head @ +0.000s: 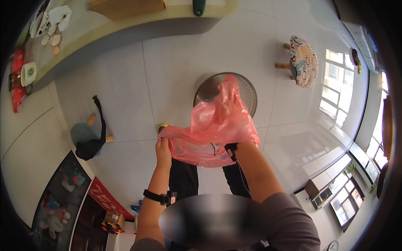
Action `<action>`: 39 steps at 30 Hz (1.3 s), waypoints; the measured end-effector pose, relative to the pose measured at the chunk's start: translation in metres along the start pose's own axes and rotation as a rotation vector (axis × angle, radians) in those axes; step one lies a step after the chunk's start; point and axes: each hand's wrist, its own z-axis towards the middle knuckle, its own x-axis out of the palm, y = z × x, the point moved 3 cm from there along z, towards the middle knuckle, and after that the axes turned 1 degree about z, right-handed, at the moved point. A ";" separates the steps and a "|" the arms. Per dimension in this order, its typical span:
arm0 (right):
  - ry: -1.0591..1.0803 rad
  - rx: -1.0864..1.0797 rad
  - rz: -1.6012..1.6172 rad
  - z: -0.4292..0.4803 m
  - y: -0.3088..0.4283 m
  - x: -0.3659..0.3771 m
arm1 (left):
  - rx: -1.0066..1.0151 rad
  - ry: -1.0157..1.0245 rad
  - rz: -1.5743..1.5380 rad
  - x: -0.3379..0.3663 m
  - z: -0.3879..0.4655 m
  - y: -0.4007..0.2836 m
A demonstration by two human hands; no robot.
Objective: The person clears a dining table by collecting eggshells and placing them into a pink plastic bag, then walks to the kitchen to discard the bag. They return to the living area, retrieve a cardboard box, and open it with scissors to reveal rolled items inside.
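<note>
A pink translucent plastic bag (220, 125) spreads between my two hands, its mouth held wide towards me. My left hand (164, 147) grips the bag's edge at the left, thumb on top. My right hand (231, 109) reaches inside the bag; it shows only faintly through the film, and whether its fingers hold anything cannot be told. Beyond and partly under the bag stands a round bin (251, 91) with a dark rim, on the tiled floor. A black band is on each of my wrists or forearms, with a cable at the right one.
A padded stool (304, 62) with a patterned cover stands at right. Another stool (80, 133) at left bears a black strap bag (89, 150). Along the upper left runs a counter (94, 31) with eggshells (56, 40), a cup (29, 74) and a cardboard box (125, 8).
</note>
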 end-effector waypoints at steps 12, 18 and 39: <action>0.327 -0.024 -0.090 0.068 -0.027 -0.032 | 0.404 0.154 0.735 0.109 0.017 -0.044; 0.141 -0.143 0.221 -0.021 -0.016 -0.102 | 0.430 0.109 0.893 0.120 0.045 -0.089; -0.119 0.233 0.593 0.093 -0.087 -0.140 | 0.166 0.107 0.862 0.127 0.180 -0.038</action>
